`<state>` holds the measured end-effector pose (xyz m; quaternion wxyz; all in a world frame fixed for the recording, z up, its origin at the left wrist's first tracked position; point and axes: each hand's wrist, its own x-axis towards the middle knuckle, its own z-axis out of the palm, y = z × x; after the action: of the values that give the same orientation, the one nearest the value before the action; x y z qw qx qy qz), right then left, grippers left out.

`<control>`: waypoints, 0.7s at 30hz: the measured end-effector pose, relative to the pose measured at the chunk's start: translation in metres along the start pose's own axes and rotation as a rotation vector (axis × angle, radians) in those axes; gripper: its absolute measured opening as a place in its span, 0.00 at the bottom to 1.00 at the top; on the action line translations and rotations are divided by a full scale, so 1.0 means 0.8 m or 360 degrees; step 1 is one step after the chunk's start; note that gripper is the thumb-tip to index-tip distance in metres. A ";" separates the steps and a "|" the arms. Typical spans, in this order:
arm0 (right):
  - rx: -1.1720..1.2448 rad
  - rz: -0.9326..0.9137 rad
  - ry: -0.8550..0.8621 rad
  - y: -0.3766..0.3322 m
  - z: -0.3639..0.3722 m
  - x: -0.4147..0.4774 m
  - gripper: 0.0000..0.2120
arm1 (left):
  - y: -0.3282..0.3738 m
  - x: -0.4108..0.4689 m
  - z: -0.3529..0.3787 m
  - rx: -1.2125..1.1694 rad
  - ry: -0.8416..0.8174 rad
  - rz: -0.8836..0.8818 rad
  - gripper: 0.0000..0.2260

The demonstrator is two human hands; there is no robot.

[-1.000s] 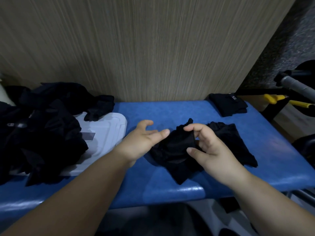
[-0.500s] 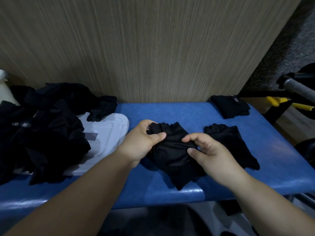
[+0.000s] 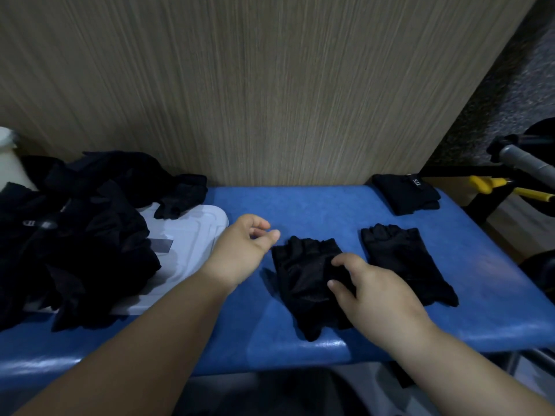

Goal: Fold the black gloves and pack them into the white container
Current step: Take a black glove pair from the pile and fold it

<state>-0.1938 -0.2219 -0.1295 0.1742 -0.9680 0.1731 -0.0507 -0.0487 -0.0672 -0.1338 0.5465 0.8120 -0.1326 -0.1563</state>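
A black fingerless glove (image 3: 303, 274) lies flat on the blue padded bench (image 3: 330, 211), fingers pointing away from me. My right hand (image 3: 372, 295) rests on its right side, thumb and fingertips touching the fabric. My left hand (image 3: 243, 247) hovers just left of the glove's finger end, loosely curled and holding nothing. A second black glove (image 3: 402, 259) lies flat to the right. A folded black glove (image 3: 405, 193) sits at the back right corner. The white container (image 3: 195, 226) lies at the left, partly covered by a pile of black gloves (image 3: 75, 235).
A wood-grain wall (image 3: 270, 85) rises directly behind the bench. A white object (image 3: 7, 163) stands at the far left edge. Off the bench's right end are a grey handle (image 3: 522, 160) and yellow-handled tools (image 3: 492, 184).
Both hands held the glove up and were spreading it; now it lies flat on the bench. My left hand has let go and drawn back left, and my right hand rests on it.
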 end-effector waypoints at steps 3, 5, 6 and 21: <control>-0.0284 -0.0135 0.0182 0.003 0.007 -0.002 0.20 | 0.002 -0.003 -0.011 0.0278 -0.0107 0.0033 0.02; -0.0186 -0.0347 0.0341 0.004 0.011 -0.001 0.18 | 0.004 -0.008 -0.016 0.0404 -0.0310 0.0000 0.06; -0.0153 -0.0447 0.0337 0.005 0.013 0.000 0.19 | 0.005 -0.012 -0.019 0.0465 -0.0413 -0.0028 0.07; -0.0333 -0.0458 -0.0538 0.002 0.011 0.004 0.47 | -0.012 -0.030 0.020 0.0751 -0.0498 0.0578 0.09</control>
<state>-0.1898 -0.2220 -0.1382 0.0905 -0.9902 0.0062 0.1059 -0.0764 -0.0677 -0.1459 0.3356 0.8453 -0.3900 -0.1441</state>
